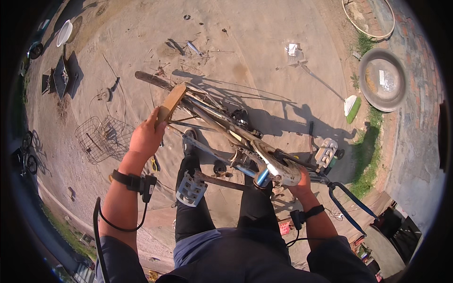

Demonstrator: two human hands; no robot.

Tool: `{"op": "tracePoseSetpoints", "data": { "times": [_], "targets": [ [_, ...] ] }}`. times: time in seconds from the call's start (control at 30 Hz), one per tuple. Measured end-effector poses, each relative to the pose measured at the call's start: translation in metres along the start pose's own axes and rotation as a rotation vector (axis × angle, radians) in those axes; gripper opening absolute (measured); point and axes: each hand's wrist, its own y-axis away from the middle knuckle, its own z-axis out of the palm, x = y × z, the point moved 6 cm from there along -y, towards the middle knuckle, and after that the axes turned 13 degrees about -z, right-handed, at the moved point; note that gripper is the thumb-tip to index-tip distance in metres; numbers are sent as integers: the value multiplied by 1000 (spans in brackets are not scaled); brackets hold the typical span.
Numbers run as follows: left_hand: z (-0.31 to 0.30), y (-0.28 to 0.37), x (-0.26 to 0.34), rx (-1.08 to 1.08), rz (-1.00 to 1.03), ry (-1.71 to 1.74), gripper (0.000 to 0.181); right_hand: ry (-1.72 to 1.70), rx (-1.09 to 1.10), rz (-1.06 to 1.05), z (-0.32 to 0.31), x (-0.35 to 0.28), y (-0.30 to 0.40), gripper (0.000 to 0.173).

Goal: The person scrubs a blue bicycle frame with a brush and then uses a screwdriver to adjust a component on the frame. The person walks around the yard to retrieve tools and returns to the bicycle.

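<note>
A rusty bicycle frame (212, 150) slants across the view in front of my legs, its wheels off. My left hand (148, 132) grips a wooden-backed brush (172, 100), its bristle side against the rear part of the frame by the mudguard (152, 80). Under the chain guard (277, 166), my right hand (303, 184) grips the bicycle frame; most of its fingers are hidden. A crank arm ends in a grey pedal (191, 190) above my thigh. The other pedal (326, 152) is beyond the chain guard. The blue front fork (348, 201) points to the lower right.
On the ground lie a wire basket (92, 139), a wrench (194, 48), yellow-handled pliers (154, 165) and a round hub-like part (219, 167). A broom (351, 106) and a large metal basin (383, 80) are at the right, beside a brick wall (419, 70).
</note>
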Motion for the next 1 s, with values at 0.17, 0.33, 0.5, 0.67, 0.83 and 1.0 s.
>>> {"op": "tracePoseSetpoints", "data": {
  "times": [0.17, 0.33, 0.5, 0.67, 0.83, 1.0],
  "targets": [
    [30, 51, 50, -137, 150, -113, 60, -59, -159, 139, 12, 13, 19, 48],
    [24, 73, 63, -201, 362, -179, 66, -265, -24, 183, 9, 1, 8, 39],
    [-6, -28, 5, 5, 136, -298, 63, -743, 133, 381, 15, 9, 15, 31],
    [20, 32, 35, -106, 314, -183, 64, -1155, 315, 632, 28, 20, 21, 33],
    [19, 17, 31, -154, 337, -273, 66, -1092, 267, 648, 24, 18, 19, 30],
    [10, -35, -11, -12, 204, -236, 63, -969, 315, 679, 28, 38, 31, 28]
  ]
}}
